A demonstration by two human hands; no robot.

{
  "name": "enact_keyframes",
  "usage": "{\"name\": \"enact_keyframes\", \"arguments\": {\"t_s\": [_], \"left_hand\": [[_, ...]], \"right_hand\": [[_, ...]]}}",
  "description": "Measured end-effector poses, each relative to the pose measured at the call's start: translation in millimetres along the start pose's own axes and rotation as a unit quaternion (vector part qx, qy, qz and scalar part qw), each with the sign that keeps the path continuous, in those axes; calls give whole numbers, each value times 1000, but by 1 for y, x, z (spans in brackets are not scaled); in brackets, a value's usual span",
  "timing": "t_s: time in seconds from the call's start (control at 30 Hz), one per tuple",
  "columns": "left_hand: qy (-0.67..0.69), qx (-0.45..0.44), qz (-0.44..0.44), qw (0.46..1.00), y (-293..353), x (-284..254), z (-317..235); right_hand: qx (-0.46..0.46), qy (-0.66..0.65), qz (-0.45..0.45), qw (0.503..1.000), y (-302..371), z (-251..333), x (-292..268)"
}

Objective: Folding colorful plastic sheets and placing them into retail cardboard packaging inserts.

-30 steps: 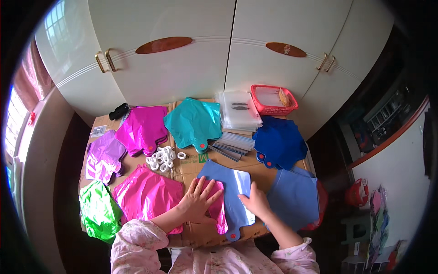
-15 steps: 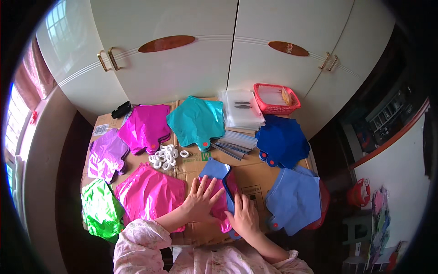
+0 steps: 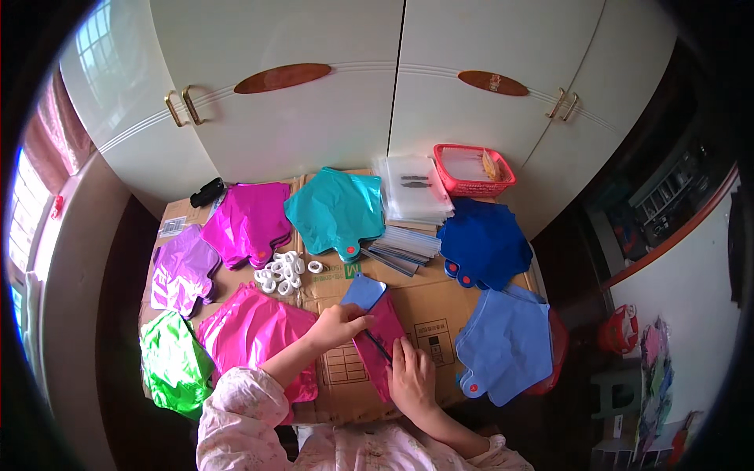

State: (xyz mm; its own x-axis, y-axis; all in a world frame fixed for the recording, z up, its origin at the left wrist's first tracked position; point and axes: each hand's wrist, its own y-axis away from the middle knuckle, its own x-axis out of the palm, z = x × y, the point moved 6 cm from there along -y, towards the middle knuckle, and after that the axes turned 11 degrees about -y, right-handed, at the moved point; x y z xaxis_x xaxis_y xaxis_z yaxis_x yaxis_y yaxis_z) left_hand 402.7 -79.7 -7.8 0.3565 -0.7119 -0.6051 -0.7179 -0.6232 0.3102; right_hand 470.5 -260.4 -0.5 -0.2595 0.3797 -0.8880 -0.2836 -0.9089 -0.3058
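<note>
White cupboard doors (image 3: pixel 275 141) stand behind cardboard (image 3: pixel 330 292) bearing 7 foil piles: light purple (image 3: pixel 184 271), magenta (image 3: pixel 245 220), teal (image 3: pixel 334 208), dark blue (image 3: pixel 484 243), light blue (image 3: pixel 506 337), pink (image 3: pixel 255 326) and green (image 3: pixel 173 365). White rings (image 3: pixel 283 265) overlap too much to count; 1 red basket (image 3: pixel 471 189) sits at the far edge. Front and centre, both hands touch 1 folded pink sheet (image 3: pixel 386 315), a blue sheet (image 3: pixel 364 290) showing at its far end. The left hand (image 3: pixel 339 325) reaches across, thumb extended, fingers curled; whether they grip cannot be told. The right hand (image 3: pixel 414 375) lies flat, fingers stretched forward side by side.
</note>
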Motion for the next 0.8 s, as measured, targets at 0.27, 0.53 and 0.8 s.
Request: {"name": "enact_keyframes", "arguments": {"t_s": [0.27,0.53,0.8], "left_hand": [[-62,19,19,998,-14,4,7],[-117,72,1,991,-21,3,9],[-156,76,-23,985,-27,-3,15]], "right_hand": [[-26,24,-20,999,2,3,2],[-48,-23,-4,999,1,6,1],[-61,-63,17,996,6,6,8]]}}
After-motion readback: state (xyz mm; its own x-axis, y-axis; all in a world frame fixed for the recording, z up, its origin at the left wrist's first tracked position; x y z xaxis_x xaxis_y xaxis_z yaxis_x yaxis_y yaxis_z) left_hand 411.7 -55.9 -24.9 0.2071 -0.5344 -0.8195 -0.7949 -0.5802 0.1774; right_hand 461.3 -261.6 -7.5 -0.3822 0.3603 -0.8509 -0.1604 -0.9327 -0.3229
